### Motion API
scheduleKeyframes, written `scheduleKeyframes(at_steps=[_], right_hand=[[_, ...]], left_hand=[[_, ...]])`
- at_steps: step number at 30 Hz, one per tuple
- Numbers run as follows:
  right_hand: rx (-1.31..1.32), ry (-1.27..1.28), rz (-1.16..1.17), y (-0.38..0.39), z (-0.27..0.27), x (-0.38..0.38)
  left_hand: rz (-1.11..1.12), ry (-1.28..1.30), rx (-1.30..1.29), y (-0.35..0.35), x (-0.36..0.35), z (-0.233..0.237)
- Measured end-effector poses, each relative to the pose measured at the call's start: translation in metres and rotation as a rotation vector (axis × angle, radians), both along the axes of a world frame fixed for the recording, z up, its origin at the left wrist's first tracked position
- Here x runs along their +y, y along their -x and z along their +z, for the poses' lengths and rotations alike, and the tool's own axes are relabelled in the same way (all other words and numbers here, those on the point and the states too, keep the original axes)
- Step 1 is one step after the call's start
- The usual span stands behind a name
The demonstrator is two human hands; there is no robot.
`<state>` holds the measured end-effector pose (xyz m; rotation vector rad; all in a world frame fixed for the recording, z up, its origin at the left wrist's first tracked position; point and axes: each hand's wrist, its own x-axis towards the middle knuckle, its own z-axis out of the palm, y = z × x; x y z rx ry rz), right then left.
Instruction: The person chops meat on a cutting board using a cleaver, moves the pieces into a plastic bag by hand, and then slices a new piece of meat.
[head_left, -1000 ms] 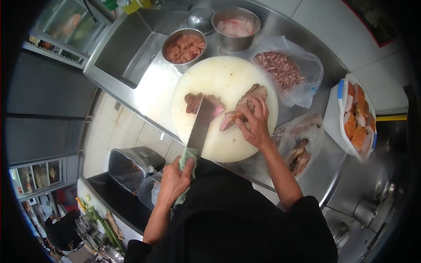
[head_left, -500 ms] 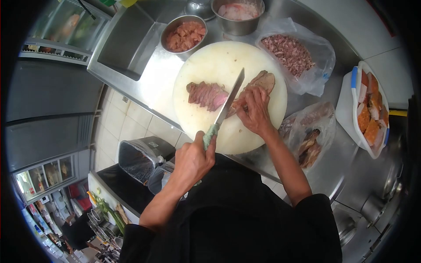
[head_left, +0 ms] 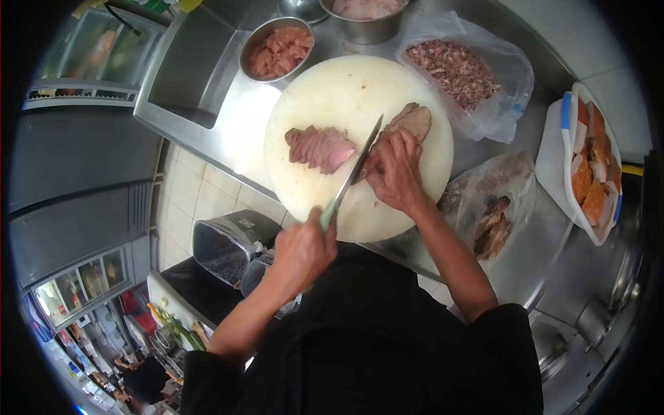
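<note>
My left hand [head_left: 304,252] is wrapped round the pale green handle of a kitchen knife [head_left: 358,162]. Its blade points up and away across a round white cutting board [head_left: 373,76]. Right of the blade, my right hand [head_left: 398,169] presses a piece of cooked brown meat [head_left: 413,119] onto the board with bent fingers, which cover its near part. The blade stands close beside these fingertips; whether it touches the meat is hard to tell. To the left lie overlapping meat slices [head_left: 315,149], pinkish inside, in a short row.
Behind the board stand a metal bowl of meat pieces [head_left: 280,50] and another metal bowl [head_left: 366,28]. A plastic bag of chopped meat [head_left: 453,72], a bag with dark meat [head_left: 494,225] and a white tub [head_left: 584,166] are at right. A sink [head_left: 190,83] is at left; a bin [head_left: 228,238] stands below.
The knife blade now shows narrower, turned more edge-on. My right hand still holds the meat down. The whole view has shifted slightly.
</note>
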<state>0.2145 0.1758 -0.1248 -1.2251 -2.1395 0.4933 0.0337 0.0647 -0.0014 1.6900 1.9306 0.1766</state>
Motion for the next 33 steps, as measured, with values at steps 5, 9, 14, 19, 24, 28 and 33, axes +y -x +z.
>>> scheduleKeyframes(at_steps=[5, 9, 14, 19, 24, 28, 33], right_hand=[[0.016, -0.023, -0.005, 0.002, -0.001, 0.0], [0.051, 0.004, -0.002, 0.002, 0.004, 0.001], [0.034, -0.023, 0.004, 0.0, 0.001, 0.001], [0.041, 0.011, 0.024, 0.0, 0.001, 0.002], [0.075, 0.015, -0.003, 0.001, -0.001, 0.0], [0.072, -0.012, -0.03, 0.003, 0.001, 0.0], [0.104, -0.041, -0.039, 0.005, -0.001, 0.0]], left_hand=[[-0.025, -0.09, 0.038, -0.001, 0.015, -0.013], [-0.03, 0.036, -0.017, 0.009, -0.015, -0.005], [0.059, -0.117, -0.069, -0.024, 0.072, -0.05], [0.014, -0.2, -0.11, -0.021, 0.119, -0.049], [0.098, -0.245, -0.182, -0.011, 0.074, -0.009], [0.081, -0.108, -0.13, -0.015, 0.047, 0.005], [0.061, -0.076, -0.084, -0.019, 0.036, -0.001]])
